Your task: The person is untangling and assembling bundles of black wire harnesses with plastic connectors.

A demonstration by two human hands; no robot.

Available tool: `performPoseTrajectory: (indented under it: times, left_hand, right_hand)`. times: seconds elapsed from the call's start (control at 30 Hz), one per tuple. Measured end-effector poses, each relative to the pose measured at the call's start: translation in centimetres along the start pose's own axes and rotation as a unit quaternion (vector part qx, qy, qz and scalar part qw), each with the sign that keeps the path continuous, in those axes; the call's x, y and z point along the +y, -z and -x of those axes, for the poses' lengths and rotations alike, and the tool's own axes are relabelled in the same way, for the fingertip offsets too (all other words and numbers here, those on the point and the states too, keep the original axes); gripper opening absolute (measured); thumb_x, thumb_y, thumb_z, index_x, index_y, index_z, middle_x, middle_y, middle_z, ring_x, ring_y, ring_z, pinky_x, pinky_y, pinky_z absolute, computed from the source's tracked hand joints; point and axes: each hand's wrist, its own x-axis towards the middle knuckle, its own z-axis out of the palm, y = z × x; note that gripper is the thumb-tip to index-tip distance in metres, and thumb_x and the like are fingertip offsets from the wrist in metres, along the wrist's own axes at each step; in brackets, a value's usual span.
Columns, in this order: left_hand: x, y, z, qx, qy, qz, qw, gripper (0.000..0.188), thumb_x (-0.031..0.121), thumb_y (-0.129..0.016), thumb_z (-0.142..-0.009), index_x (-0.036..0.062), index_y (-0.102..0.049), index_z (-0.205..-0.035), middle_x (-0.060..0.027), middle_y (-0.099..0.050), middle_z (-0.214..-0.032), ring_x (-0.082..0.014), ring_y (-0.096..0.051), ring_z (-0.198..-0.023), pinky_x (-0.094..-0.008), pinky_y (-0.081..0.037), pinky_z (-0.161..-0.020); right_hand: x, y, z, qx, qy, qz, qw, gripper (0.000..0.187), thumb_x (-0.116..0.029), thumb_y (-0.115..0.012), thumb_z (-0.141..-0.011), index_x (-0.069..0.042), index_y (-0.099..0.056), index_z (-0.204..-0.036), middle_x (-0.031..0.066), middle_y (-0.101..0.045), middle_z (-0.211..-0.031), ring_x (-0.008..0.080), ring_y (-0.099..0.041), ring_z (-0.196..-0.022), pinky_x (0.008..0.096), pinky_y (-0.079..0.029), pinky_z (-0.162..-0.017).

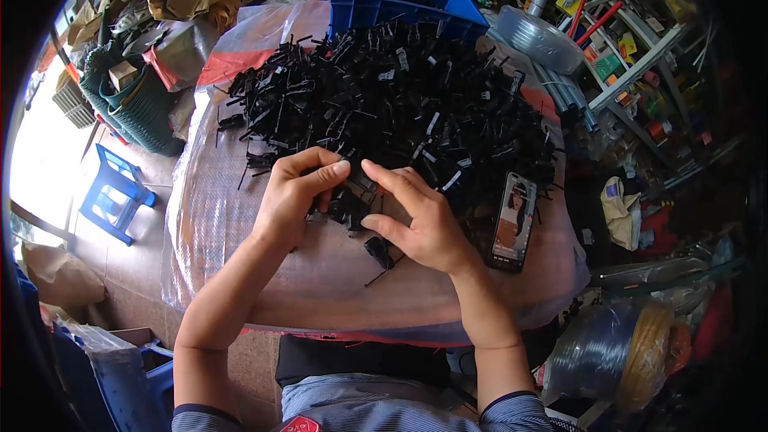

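Note:
A large heap of small black plastic parts with thin stems covers the far half of the sheet-covered table. At the heap's near edge my left hand is closed, thumb against curled index finger; what it pinches is too small and dark to make out. Opposite it, my right hand has thumb and index finger spread apart, with nothing visibly gripped. Dark parts show between the two hands, and whether they touch the fingers is unclear. Below them a single black part lies on the sheet.
Right of my right hand lies a phone with a lit screen. A blue plastic bin stands behind the heap. Clear coiled tubing is at the back right, a blue stool on the left floor, wrapped spools at lower right.

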Motion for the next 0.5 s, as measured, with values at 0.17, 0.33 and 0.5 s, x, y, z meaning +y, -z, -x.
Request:
performPoseTrajectory:
  times: [0.17,0.33,0.5]
  left_hand:
    - [-0.8,-1.0,0.3,-0.003,0.020,0.016,1.000,0.015,0.018,-0.067,-0.082,0.0027,-0.063,-0.081,0.0028,-0.053,-0.062,-0.0043,-0.044,-0.052,-0.0198,-0.034,-0.047]
    - [-1.6,-2.3,1.2,-0.025,0.029,-0.041,0.998,0.013,0.013,-0.068,-0.079,0.0021,-0.061,-0.083,0.0021,-0.053,-0.065,-0.0041,-0.046,-0.054,-0.0178,-0.034,-0.047]
    - [-1.7,-2.7,1.8,-0.006,-0.025,-0.114,0.993,0.016,0.015,-0.069,-0.080,0.0028,-0.060,-0.085,0.0026,-0.053,-0.068,-0.0034,-0.046,-0.058,-0.0185,-0.036,-0.050]
  right_hand:
    - [0.2,-0.7,0.0,0.048,0.065,0.163,0.983,0.051,-0.001,-0.073,-0.066,0.000,-0.055,-0.113,0.0098,-0.059,-0.088,0.0241,-0.056,-0.079,0.0328,-0.048,-0.068]
    - [0.7,-1.3,0.1,0.052,0.048,0.199,0.978,0.040,0.001,-0.069,-0.066,0.000,-0.057,-0.104,0.0107,-0.059,-0.083,0.0263,-0.058,-0.075,0.0341,-0.049,-0.063]
    - [0.9,-1.4,0.1,0.054,0.039,0.157,0.985,0.029,0.000,-0.067,-0.067,0.000,-0.057,-0.094,0.0123,-0.062,-0.083,0.0287,-0.063,-0.076,0.0345,-0.051,-0.063]
